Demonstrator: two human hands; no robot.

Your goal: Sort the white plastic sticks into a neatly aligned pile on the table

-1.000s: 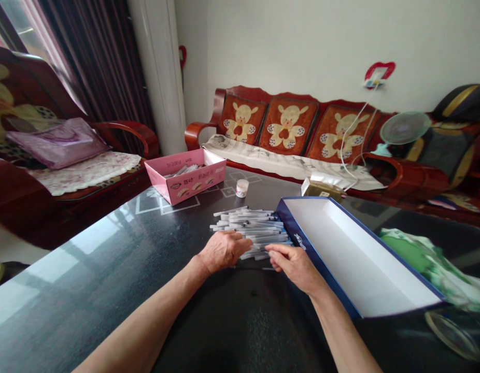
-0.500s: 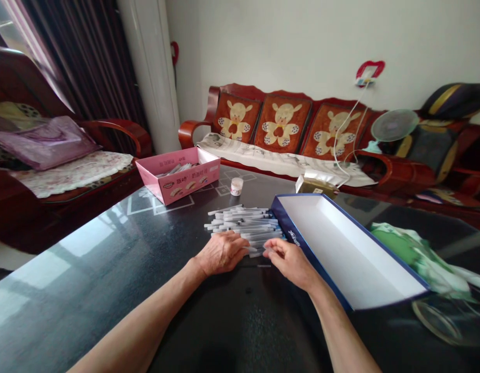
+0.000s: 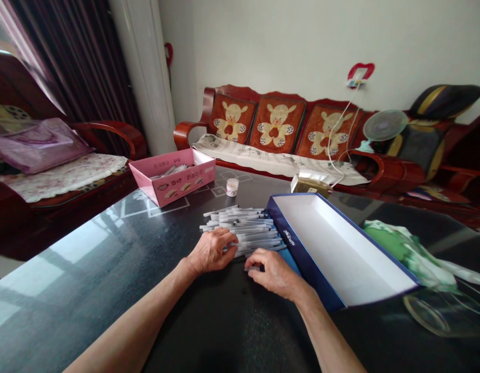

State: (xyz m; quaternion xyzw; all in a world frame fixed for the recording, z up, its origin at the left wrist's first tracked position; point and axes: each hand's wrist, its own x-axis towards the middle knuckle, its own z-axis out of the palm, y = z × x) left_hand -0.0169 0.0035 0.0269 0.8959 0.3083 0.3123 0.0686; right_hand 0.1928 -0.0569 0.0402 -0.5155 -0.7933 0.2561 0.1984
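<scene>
A heap of several thin white pens (image 3: 243,224) lies on the dark glossy table (image 3: 119,259), just left of an open blue box with a white inside (image 3: 341,248). My left hand (image 3: 211,251) rests palm down on the near edge of the heap, fingers curled over the pens. My right hand (image 3: 273,272) is beside it, fingers bent and pinching at a pen on the table at the heap's near corner, close to the box's end.
A pink carton (image 3: 172,176) with more pens stands at the table's far left. A small white jar (image 3: 232,187) and a gold packet (image 3: 310,184) lie behind the heap. A green-and-white cloth (image 3: 411,254) lies right of the box. Wooden sofas surround the table.
My right hand has slid left and nearer, down onto the table at the heap's corner. My left hand stays on the pens. The view has shifted slightly.
</scene>
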